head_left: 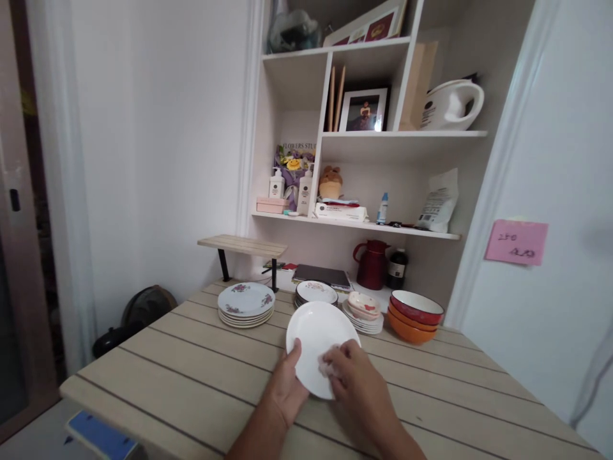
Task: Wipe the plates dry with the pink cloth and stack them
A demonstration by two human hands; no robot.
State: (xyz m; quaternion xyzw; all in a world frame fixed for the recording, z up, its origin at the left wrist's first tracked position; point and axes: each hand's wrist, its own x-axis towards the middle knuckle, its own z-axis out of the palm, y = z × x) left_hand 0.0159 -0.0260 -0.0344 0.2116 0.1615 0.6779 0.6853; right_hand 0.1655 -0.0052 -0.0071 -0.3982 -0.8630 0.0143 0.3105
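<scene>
1. Nearest us, our left hand (288, 386) is clamped on the white plate (318, 326), thumb over the near-left rim and the other fingers underneath.
2. Our right hand (357, 377) has its fingers bunched together on a crumpled white wad (326, 367), pressed to the plate's face.
3. We have that plate tilted towards us, above the slatted table (191, 358).
4. Beyond it we see, left to right, flowered plates (246, 300), dark-rimmed plates (316, 292), small white plates (371, 327) bearing patterned bowls (364, 303), and a red bowl (421, 313) atop orange bowls (410, 331).
5. Farther back we find a dark laptop-like slab (323, 276), a red jug (372, 265) and a dark bottle (397, 268), beneath white shelves (383, 148).
</scene>
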